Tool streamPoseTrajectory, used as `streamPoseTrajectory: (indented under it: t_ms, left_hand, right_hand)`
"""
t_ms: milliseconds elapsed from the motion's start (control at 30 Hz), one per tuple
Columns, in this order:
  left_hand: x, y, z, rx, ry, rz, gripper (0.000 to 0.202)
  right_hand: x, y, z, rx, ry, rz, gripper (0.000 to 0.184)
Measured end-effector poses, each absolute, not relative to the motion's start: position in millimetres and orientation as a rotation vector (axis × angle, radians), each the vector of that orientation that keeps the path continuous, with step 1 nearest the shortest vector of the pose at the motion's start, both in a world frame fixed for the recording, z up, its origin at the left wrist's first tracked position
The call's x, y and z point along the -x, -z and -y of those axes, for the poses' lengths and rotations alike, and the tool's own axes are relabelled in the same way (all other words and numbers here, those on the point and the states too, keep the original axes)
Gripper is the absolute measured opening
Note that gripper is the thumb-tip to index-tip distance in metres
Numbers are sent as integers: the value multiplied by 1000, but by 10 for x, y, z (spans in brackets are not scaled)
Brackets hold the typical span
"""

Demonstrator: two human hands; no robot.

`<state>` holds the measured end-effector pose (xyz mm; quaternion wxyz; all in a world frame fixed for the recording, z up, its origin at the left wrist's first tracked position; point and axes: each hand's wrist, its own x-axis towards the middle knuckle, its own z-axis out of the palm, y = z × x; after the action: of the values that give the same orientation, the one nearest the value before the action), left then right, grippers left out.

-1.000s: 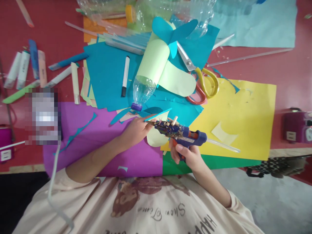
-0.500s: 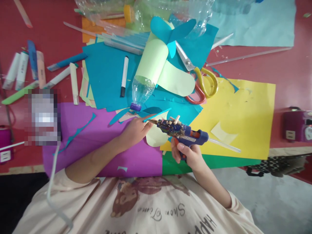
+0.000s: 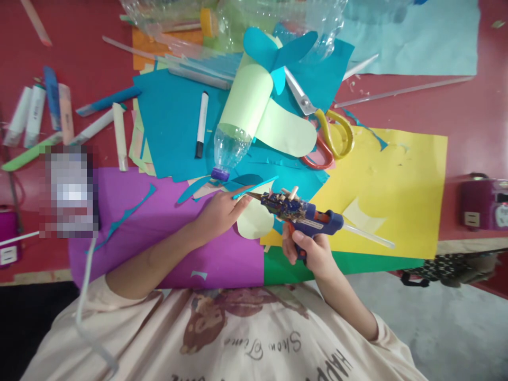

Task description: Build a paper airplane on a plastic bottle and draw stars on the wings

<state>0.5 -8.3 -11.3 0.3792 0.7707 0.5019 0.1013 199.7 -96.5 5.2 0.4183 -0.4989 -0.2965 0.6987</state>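
My right hand (image 3: 307,246) is wrapped round the handle of a blue glue gun (image 3: 305,214), a clear glue stick (image 3: 369,236) poking out of its back. The gun's nozzle points left, at a narrow blue paper piece (image 3: 260,186) pinched edge-up in my left hand (image 3: 221,214). Below that piece lies a rounded pale green paper cutout (image 3: 254,221). Just beyond my left hand is a plastic bottle (image 3: 232,145) with a purple cap, wrapped in pale green paper (image 3: 250,100) and topped with blue paper petals (image 3: 296,48).
Scissors (image 3: 325,124) with yellow and red handles lie right of the bottle. A black-capped marker (image 3: 201,124) rests on blue sheets (image 3: 170,116). Purple (image 3: 159,243) and yellow (image 3: 413,201) sheets spread in front. Several markers (image 3: 35,114) and a blurred-out device (image 3: 71,190) are at left.
My right hand has drawn the glue gun slightly right, its nozzle shifting along the blue paper piece. My left hand has stayed almost still.
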Motion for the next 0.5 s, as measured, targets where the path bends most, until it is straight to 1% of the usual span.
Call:
streamPoseTrajectory:
  t_ms: [200, 500]
  left_hand:
    - [1, 110, 81, -1985, -280, -1251, 61]
    - [-26, 54, 87, -1972, -402, -1217, 70]
  right_hand:
    - [-2006, -58, 956, 1256, -1732, 711, 34]
    - [-2008, -71, 948, 1260, -1691, 733, 35]
